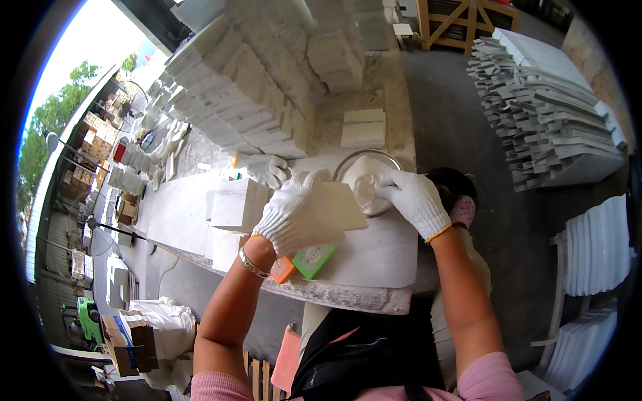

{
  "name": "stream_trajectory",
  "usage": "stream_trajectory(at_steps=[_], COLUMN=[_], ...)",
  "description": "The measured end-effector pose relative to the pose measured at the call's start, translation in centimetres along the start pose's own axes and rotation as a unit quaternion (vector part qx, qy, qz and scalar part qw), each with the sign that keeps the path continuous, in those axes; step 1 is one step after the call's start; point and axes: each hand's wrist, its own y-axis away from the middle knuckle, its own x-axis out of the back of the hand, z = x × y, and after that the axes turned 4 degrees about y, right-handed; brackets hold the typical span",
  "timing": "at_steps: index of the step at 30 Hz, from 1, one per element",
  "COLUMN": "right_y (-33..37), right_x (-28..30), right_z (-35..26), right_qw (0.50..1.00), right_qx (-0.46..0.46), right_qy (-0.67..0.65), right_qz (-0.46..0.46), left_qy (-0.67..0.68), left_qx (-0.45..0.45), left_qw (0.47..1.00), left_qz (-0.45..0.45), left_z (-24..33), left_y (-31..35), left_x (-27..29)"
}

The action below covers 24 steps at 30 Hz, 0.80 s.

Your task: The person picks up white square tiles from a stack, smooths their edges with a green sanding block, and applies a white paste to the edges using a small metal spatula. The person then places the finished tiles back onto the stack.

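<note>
Both my hands wear white knit gloves. My left hand (pixel 294 208) is closed on a pale stone tile (pixel 344 206), held tilted above the worktable (pixel 374 257). My right hand (pixel 416 200) pinches a crumpled white cloth (pixel 366 194) over a round metal-rimmed pan (pixel 396 160), which has something whitish in it. Just left of my left hand stands a white stone block (pixel 239 204). Under my left wrist lie an orange block (pixel 282 270) and a green block (pixel 313 260). Another white glove (pixel 269 170) lies behind the stone block.
Tall stacks of stone tiles (pixel 247 87) rise at the table's back left. A single tile (pixel 364 128) lies beyond the pan. More stone strips (pixel 535 113) are piled on the right. A black bucket (pixel 452 184) stands beside the table, and a fan (pixel 100 235) is at left.
</note>
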Motion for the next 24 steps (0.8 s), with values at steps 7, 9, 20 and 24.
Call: stream_trajectory(at_steps=[7, 9, 20, 24], right_y=[0.7, 0.9, 0.9, 1.4], right_x=[1.3, 1.0, 0.7, 1.4], right_z=[-2.8, -3.4, -0.1, -0.3], right_qw=[0.965, 0.981, 0.983, 0.99], right_qx=[0.018, 0.081, 0.099, 0.076], right_qy=[-0.262, -0.163, 0.036, 0.05], right_qz=[0.023, 0.06, 0.153, 0.105], left_qy=[-0.019, -0.018, -0.058, -0.131], left_qx=[0.029, 0.03, -0.048, -0.119], left_qw=[0.998, 0.999, 0.997, 0.982], left_qz=[-0.043, -0.041, 0.011, 0.06], left_z=[0.0, 0.2, 1.3, 1.9], left_y=[0.0, -0.1, -0.1, 0.3], left_x=[0.3, 0.3, 0.4, -0.1])
